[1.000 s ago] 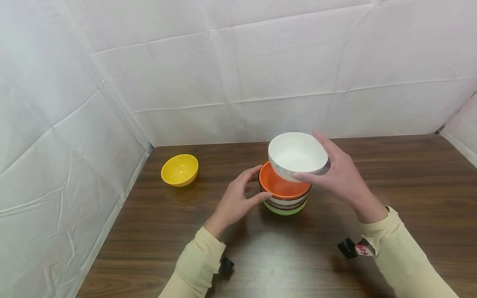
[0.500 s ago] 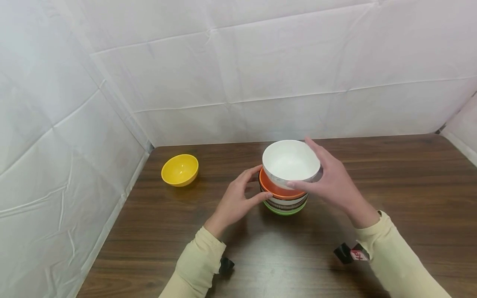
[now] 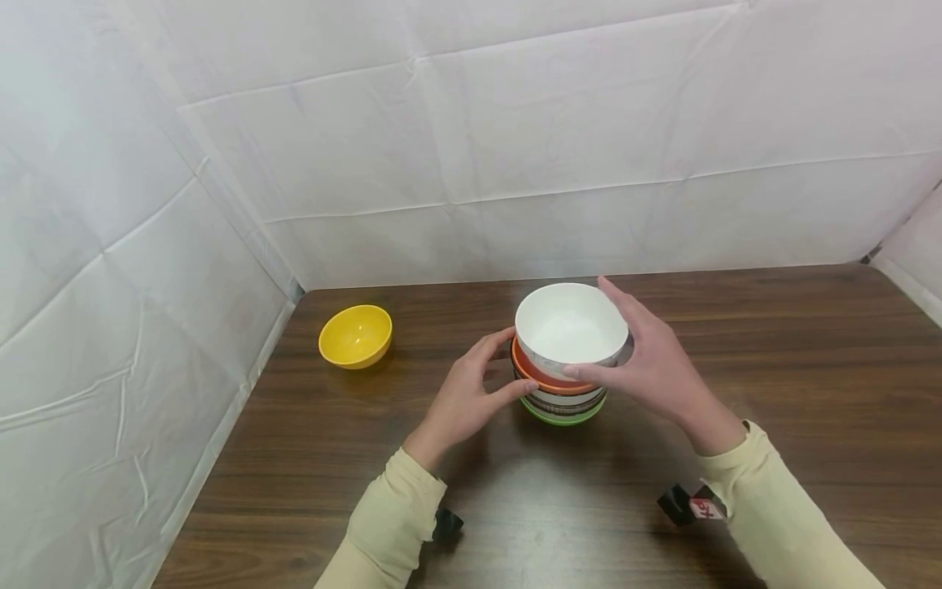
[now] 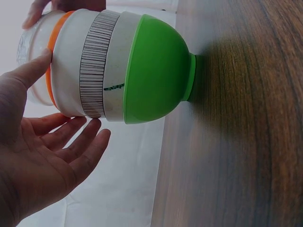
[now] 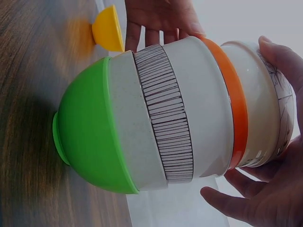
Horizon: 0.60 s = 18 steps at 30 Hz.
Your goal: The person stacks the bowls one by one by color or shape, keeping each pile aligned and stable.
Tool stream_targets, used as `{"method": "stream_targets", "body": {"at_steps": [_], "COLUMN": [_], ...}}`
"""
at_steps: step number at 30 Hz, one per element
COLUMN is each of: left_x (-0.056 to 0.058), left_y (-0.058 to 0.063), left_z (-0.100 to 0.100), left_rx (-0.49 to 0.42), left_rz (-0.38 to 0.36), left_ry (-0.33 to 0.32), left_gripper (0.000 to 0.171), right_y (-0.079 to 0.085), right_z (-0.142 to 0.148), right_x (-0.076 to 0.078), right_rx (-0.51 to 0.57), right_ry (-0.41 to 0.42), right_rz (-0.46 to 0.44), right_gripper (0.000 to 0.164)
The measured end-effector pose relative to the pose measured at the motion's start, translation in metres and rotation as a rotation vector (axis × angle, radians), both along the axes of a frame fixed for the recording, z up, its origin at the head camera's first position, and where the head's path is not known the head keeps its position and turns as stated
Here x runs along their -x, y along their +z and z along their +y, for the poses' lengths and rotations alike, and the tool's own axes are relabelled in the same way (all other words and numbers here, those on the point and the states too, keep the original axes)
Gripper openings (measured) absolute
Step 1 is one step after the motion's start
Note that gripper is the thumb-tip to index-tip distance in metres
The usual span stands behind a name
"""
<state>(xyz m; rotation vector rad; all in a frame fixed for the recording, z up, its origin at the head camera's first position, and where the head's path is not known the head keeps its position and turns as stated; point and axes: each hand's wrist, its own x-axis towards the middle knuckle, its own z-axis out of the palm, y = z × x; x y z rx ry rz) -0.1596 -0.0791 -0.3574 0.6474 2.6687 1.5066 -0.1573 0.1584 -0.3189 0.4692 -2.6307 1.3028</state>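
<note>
A white bowl (image 3: 568,327) with a grey pattern outside sits in the mouth of a bowl stack, its base inside the orange-lined bowl (image 3: 524,368). My right hand (image 3: 658,372) grips it from the right, thumb at the near side and fingers at the far side. From the left, my left hand (image 3: 467,388) holds the orange-lined bowl, with thumb and fingers spread round its rim. That bowl is white outside with a dark-lined band (image 5: 168,113). At the bottom of the stack, a green bowl (image 4: 156,71) stands on the table.
A yellow bowl (image 3: 356,337) stands on the dark wooden table (image 3: 294,458) at the far left. White cloth walls (image 3: 456,139) rise behind the table and along its left side. Black wrist straps show under both sleeves.
My right hand has moved left and down, lowering the white bowl into the orange-lined bowl. My left hand has stayed in place at the stack.
</note>
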Motion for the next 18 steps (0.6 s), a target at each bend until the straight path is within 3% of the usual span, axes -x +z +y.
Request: {"method": "stream_targets", "body": {"at_steps": [8,18], "left_x": [0.0007,0.0004], "left_y": [-0.0013,-0.0016], "left_z": [-0.0004,-0.0006], "left_rx": [-0.006,-0.013], "left_rz": [0.006,0.012], "left_ry": [-0.006,-0.008], "left_gripper": [0.071,0.070], "right_y": [-0.0027,-0.0078], "right_z": [-0.0022,-0.0046], "right_x": [-0.0017,-0.0018], "right_rx": [-0.016,-0.021], "right_ry": [0.022,-0.010], "right_rz": [0.035,0.005], "right_gripper": [0.106,0.110]}}
